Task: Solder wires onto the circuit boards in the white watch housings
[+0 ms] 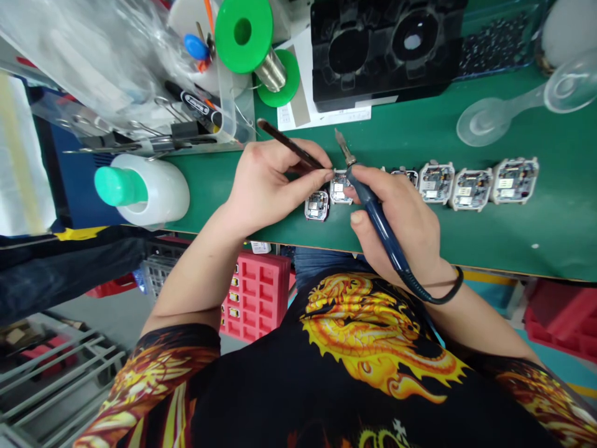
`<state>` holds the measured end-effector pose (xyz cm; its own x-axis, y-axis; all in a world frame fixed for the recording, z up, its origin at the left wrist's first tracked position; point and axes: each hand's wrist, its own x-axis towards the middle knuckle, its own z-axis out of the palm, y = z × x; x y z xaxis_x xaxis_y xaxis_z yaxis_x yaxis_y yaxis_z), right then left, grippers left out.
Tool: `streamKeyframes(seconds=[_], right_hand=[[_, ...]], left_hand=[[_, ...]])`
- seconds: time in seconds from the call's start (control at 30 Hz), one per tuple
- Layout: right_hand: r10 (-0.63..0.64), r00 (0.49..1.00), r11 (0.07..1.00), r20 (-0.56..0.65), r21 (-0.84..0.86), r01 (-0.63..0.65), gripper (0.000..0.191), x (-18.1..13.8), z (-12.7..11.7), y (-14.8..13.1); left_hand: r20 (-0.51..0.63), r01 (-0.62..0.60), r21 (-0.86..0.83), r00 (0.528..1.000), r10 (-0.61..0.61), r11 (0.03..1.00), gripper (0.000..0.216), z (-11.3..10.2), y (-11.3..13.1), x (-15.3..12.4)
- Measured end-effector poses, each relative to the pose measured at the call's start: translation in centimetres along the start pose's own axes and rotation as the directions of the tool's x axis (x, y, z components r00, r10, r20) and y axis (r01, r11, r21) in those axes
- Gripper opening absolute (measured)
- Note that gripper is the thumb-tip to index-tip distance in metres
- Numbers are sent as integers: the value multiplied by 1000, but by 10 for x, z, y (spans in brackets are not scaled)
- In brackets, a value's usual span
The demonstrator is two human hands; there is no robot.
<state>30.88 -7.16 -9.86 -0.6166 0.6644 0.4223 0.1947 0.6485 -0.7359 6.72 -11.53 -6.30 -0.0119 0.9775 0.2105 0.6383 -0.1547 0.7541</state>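
Observation:
My left hand [267,186] is closed around dark tweezers [283,140], their rear end pointing up and to the left. Its fingertips rest beside a small white-framed circuit module [339,188], with a second, dark-rimmed module [317,206] just below. My right hand [413,214] grips a blue soldering iron [383,225] like a pen. The iron's metal tip [342,142] points up, above the modules and apart from them. Further right, several more white-framed modules [471,188] sit in a row, one of them partly covered by my right hand.
A green-flanged solder spool [285,78] and a black tray [387,68] stand at the back. A bottle with a green cap [161,190] is on the left, near a clear bin [233,112] of tools. At right lie a clear plastic piece [485,122] and a box of small dark parts [497,40].

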Motion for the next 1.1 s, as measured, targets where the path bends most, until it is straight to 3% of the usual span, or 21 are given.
streamKeyframes(seconds=[0.2, 0.4, 0.67, 0.87, 1.1], right_hand=[[-8, 1000, 1000, -22, 25, 8, 47, 1, 0, 0], [32, 998, 998, -50, 62, -29, 46, -1, -2, -2], [71, 961, 997, -266, 46, -60, 33, -8, -15, -10], [-6, 966, 1000, -258, 11, 9, 25, -11, -20, -12], [20, 975, 999, -220, -27, -26, 18, -8, -16, -14]], left_hand=[[71, 185, -137, 982, -176, 973, 14, -2, 5, 12], [104, 256, -137, 964, -243, 957, 26, -2, 8, 19], [121, 252, -46, 962, -245, 967, 23, -3, 4, 21], [124, 240, -1, 963, -238, 971, 22, -3, 3, 25], [96, 254, 30, 962, -256, 967, 20, -1, 8, 23]])
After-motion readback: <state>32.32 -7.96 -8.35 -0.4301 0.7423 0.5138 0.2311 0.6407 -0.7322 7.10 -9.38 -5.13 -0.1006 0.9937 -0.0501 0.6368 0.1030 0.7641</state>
